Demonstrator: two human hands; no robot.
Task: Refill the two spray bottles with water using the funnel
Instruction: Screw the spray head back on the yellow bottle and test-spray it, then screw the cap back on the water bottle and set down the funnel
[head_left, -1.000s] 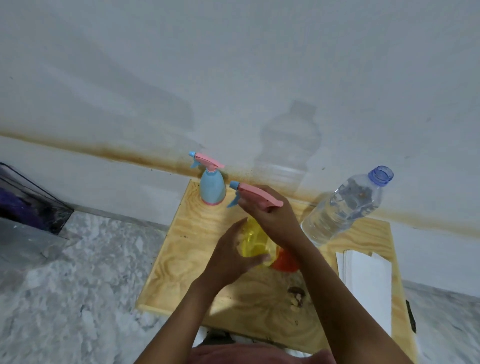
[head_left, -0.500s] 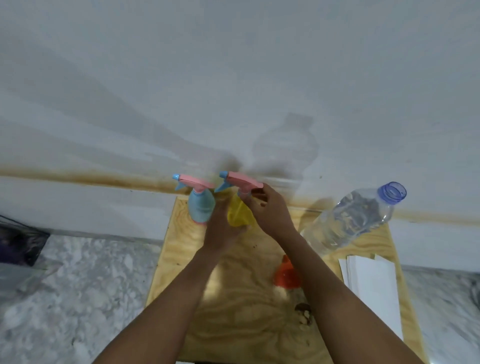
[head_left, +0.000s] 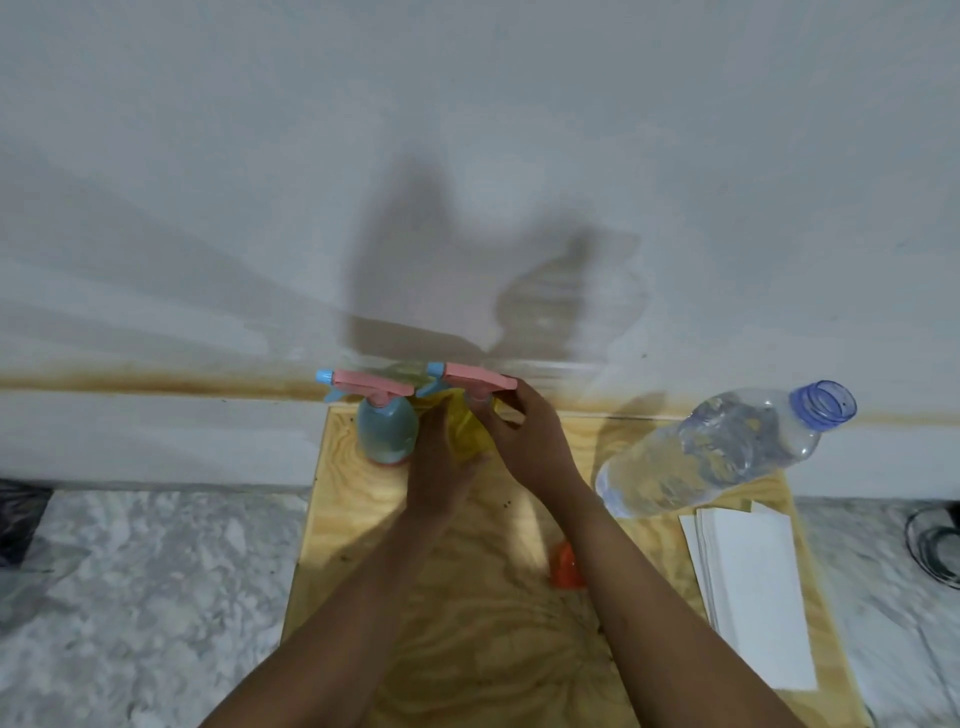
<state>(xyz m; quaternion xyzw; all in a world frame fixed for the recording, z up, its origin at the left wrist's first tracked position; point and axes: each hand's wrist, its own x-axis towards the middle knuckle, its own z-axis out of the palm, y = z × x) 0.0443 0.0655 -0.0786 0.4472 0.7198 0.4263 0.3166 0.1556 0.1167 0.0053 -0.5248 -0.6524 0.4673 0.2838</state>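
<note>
- Plywood board (head_left: 363, 571), back edge: our left hand (head_left: 439, 467) grips the yellow spray bottle (head_left: 467, 431), right hand (head_left: 524, 441) pinches its neck.
- Blue spray bottle (head_left: 387, 434) just beside; we could knock it over.

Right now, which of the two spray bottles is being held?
The yellow spray bottle, the right one: the left hand holds its body and the right hand grips its neck. No hand is around the blue spray bottle.

On your board (head_left: 467, 649), the left spray bottle (head_left: 387, 434) and right spray bottle (head_left: 470, 431) stand side by side at the far edge. The water bottle (head_left: 717, 452) stands right of them, the funnel (head_left: 566, 569) nearer you, the paper stack (head_left: 753, 587) before it.
</note>
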